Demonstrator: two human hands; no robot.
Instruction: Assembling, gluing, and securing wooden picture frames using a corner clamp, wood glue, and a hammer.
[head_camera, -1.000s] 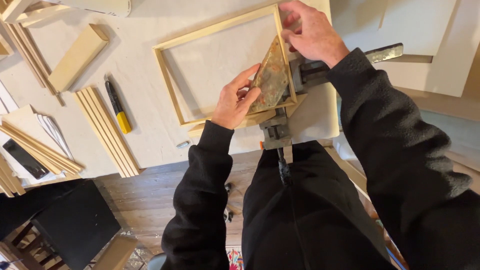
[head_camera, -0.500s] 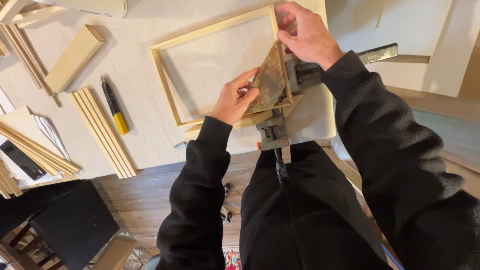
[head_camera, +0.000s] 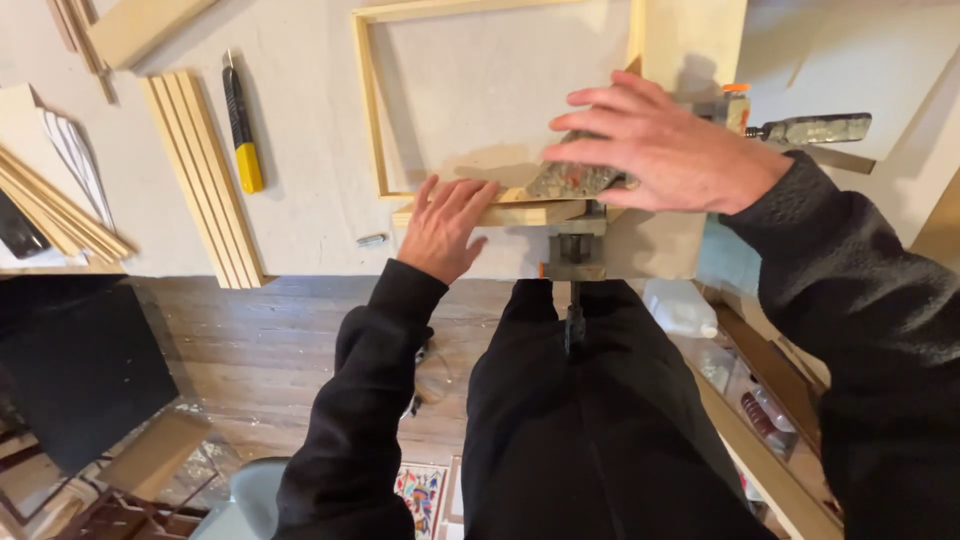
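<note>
Head camera looks straight down at your pale counter (head_camera: 300, 230), and both your hands sit at the near corner of a thin light-wood rectangular frame (head_camera: 368, 110). Your left hand (head_camera: 445, 228) lies flat, fingers spread and apart, palm down on the frame's bottom rail and on the short wooden strip (head_camera: 500, 213) lying just under it. It isn't gripping anything, just pressing. Your right hand (head_camera: 665, 150) reaches across from the right, fingers stretched out and lying over a worn, mottled grey-brown metal corner clamp (head_camera: 570, 180) that sits right on that frame corner; the fingers rest on top rather than curl around it. A grey metal screw handle (head_camera: 815, 128) sticks out to the right behind your wrist, and another dark metal clamp part (head_camera: 573, 255) hangs over the counter edge toward your legs.

Off to the left, well apart from the frame, there's a yellow-and-black utility knife (head_camera: 240, 125) next to a bundle of long pale wooden strips (head_camera: 205, 175) lying side by side. A small grey screw-like bit (head_camera: 371, 240) lies near the counter edge, just left of your left hand.
</note>
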